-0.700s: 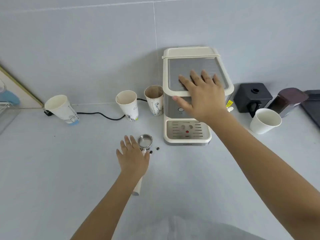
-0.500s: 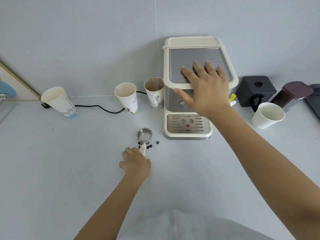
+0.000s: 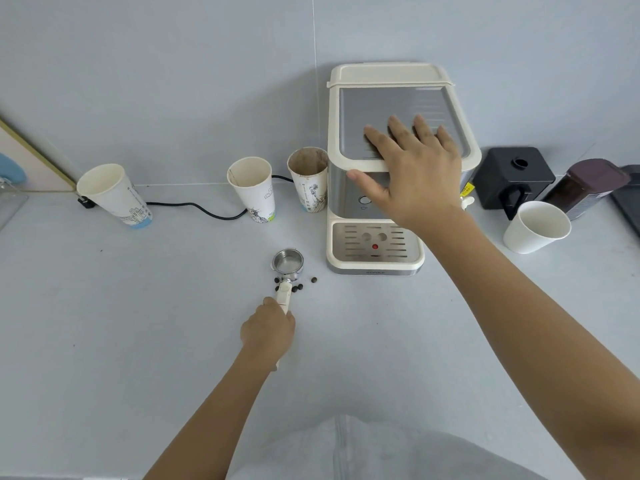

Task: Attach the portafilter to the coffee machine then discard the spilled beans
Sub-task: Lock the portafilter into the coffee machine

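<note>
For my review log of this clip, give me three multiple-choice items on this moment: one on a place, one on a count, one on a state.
1. Where do the coffee beans lie?
A. on the drip tray
B. on the counter around the portafilter neck
C. inside a cup

2. How many paper cups are in view?
A. two
B. four
C. six

3. What is the left hand doing?
A. closed around the portafilter handle
B. flat on the counter
C. holding a cup

Answers:
1 B: the beans sit on the counter beside the neck.
2 B: three stand left of the coffee machine and one to its right.
3 A: its fingers wrap the handle, while the right hand rests flat on the machine.
</note>
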